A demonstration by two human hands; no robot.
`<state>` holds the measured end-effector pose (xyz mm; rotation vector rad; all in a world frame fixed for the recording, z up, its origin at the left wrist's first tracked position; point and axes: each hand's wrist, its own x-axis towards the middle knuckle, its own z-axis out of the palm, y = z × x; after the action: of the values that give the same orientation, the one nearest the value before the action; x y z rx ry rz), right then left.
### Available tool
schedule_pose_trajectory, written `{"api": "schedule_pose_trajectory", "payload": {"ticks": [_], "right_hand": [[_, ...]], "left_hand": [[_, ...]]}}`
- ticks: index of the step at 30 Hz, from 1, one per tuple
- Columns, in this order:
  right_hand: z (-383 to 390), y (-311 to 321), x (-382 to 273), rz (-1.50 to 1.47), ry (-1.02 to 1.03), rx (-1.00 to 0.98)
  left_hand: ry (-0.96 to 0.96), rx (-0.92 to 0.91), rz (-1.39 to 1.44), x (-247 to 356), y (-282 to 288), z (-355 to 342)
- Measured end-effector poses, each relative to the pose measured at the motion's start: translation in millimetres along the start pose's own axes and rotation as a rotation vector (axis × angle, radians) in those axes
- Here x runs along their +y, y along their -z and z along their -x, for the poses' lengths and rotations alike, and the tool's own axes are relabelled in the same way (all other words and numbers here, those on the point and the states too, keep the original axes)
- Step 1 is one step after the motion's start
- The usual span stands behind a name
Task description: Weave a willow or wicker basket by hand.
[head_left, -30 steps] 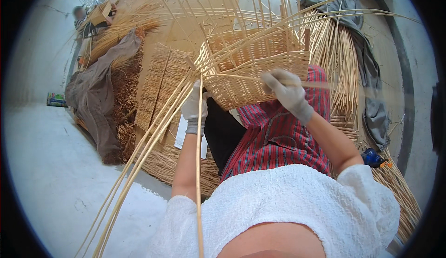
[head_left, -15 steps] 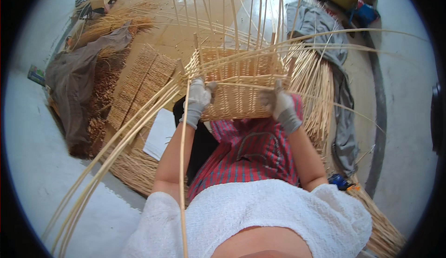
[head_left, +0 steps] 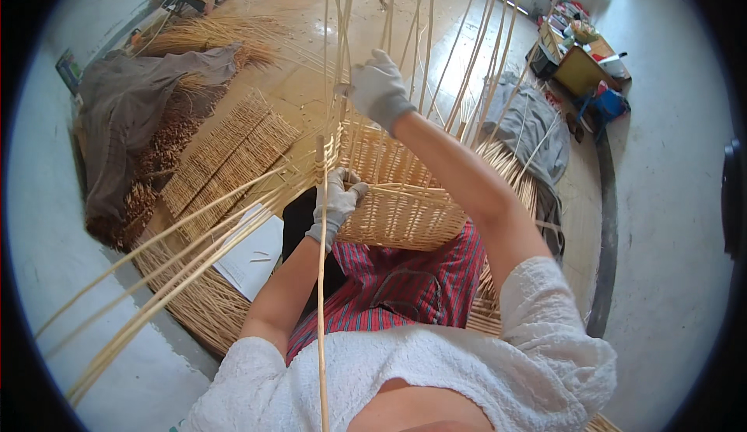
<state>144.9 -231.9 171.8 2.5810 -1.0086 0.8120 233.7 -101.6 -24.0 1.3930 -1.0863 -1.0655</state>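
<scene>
A woven cane basket [head_left: 412, 218] rests tilted against my lap, with long canes [head_left: 467, 59] standing up from its far side. My left hand [head_left: 340, 202], in a pale work glove, is closed on the basket's near left corner, thumb toward the weave. Above the basket's far left part, my right hand [head_left: 380, 90], gloved too, is raised with its fingers curled at a bunch of upright canes [head_left: 333, 59]; its grip is partly hidden. Several loose canes [head_left: 167, 280] run out from the left corner, and one long cane [head_left: 322, 315] comes straight toward me.
On the left lie two woven panels [head_left: 229, 164], a white sheet [head_left: 249, 253] and cane bundles under a grey cloth [head_left: 124, 121]. More canes under another grey cloth [head_left: 537, 129] are at right. A cluttered low table [head_left: 576, 66] stands at the far right, beside the wall.
My right hand has left the basket's near right edge and risen to the far left canes. Canes that stretched across to the right no longer do. The view has shifted, showing more floor.
</scene>
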Motion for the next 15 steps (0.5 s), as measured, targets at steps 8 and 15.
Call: {"api": "schedule_pose_trajectory", "payload": {"ticks": [8,15], "right_hand": [[107,45,-85,-0.602,-0.158,-0.034],[186,25,-44,-1.205,-1.0,0.458]], "left_hand": [[0.05,-0.112,0.076,19,19,-1],[0.187,-0.186,0.067,39,24,-2]]}}
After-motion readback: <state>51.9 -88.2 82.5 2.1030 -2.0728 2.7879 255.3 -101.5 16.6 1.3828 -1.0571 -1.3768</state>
